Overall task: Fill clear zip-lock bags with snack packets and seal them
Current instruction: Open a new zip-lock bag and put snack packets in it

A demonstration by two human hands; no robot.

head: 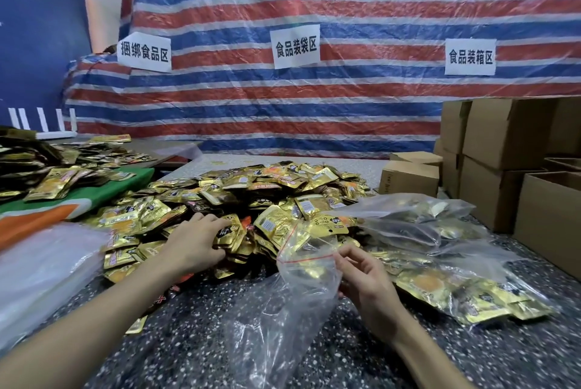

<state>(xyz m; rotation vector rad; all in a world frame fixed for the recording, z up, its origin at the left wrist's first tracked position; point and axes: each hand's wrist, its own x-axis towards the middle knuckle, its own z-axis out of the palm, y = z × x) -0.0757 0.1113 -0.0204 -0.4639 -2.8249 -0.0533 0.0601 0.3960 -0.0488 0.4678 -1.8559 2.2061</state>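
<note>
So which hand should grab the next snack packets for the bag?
The left hand: it grips gold packets on the pile, while the right hand pinches the clear bag at its mouth.

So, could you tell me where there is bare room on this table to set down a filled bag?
Bare speckled dark tabletop shows near you, left of the clear zip-lock bag in your right hand, and front right, before the brown cardboard boxes. The pile of gold snack packets crowds the middle.
</note>
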